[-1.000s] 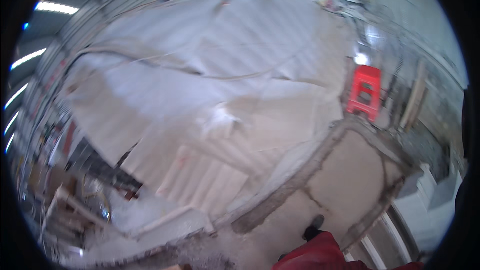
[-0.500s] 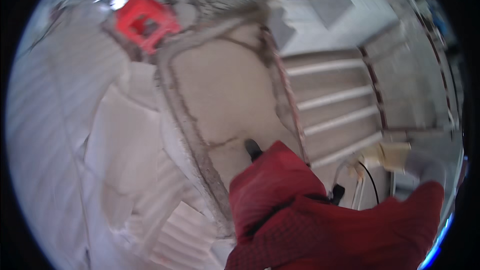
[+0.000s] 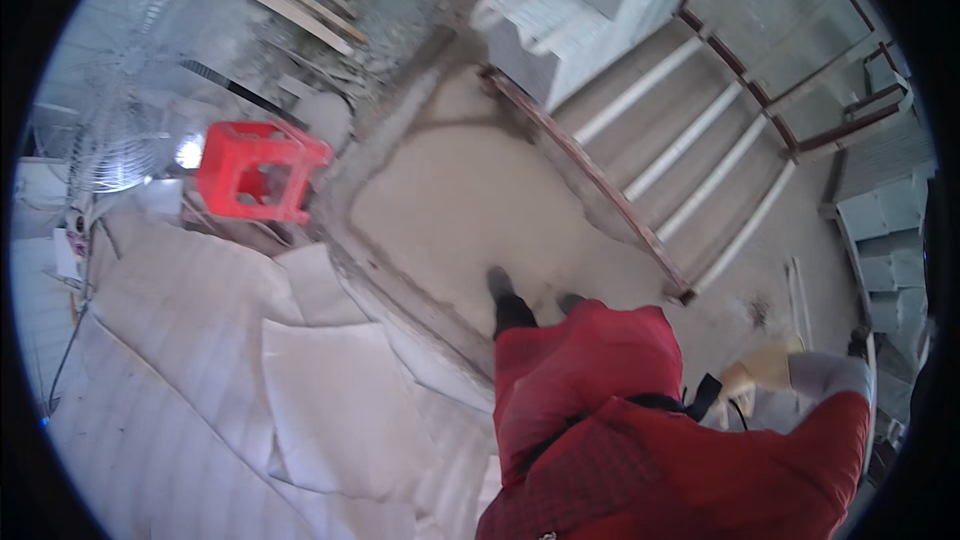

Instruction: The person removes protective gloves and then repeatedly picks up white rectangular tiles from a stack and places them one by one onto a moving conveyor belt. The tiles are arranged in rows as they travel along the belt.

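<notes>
My right hand [image 3: 765, 368], in a pale yellow glove, is low at my right side, beside the red apron [image 3: 590, 360]. Its fingers curl inward and look closed, but what they hold, if anything, is hard to make out. Near the fingertips are a black strap end [image 3: 705, 395] and a thin black cord [image 3: 738, 414]. My left hand is out of view. My dark shoes stand on a tan, dusty floor [image 3: 460, 195].
A red plastic stool [image 3: 262, 172] stands left, near a fan [image 3: 120, 155]. Pale sheets [image 3: 340, 400] cover the left side. To the right lies a rack with white bars [image 3: 665, 145], below large white blocks [image 3: 575, 25]. Wooden strips [image 3: 290, 8] lie at the far left.
The view has swung, and the stool and rack sit lower in it. A second shoe now shows. My gloved right hand appears lower and closer to the apron.
</notes>
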The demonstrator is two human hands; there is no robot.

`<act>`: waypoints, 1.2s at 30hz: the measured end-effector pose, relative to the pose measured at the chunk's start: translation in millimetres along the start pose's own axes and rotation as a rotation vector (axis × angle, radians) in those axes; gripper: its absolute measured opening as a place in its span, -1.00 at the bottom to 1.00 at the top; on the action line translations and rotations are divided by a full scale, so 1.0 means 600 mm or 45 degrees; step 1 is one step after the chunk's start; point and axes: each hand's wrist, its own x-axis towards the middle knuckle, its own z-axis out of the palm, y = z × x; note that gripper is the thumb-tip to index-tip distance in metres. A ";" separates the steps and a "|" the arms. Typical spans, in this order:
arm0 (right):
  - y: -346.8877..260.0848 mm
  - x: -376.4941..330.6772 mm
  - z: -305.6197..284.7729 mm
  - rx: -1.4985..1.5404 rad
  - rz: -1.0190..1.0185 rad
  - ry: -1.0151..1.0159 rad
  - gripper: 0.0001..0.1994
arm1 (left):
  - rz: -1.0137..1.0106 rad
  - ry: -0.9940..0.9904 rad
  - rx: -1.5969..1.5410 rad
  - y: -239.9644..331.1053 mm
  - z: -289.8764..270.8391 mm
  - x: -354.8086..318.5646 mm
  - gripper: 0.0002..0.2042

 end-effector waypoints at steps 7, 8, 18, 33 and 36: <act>-0.135 0.018 0.106 -1.094 -0.470 0.321 -0.77 | 0.026 -0.026 0.111 0.074 -0.124 0.109 -0.50; -0.162 0.024 0.094 -1.098 -0.457 0.307 -0.77 | 0.008 -0.011 0.087 0.067 -0.140 0.122 -0.50; -0.293 0.116 0.076 -0.535 -0.570 0.347 -0.74 | 0.118 -0.091 0.295 0.244 -0.248 0.292 -0.50; -0.364 0.119 -0.112 0.265 -0.836 0.195 -0.67 | 0.393 -0.306 0.587 0.630 -0.142 0.461 -0.49; -0.381 0.116 -0.175 0.421 -0.928 0.121 -0.65 | 0.400 -0.288 0.644 0.716 -0.133 0.474 -0.49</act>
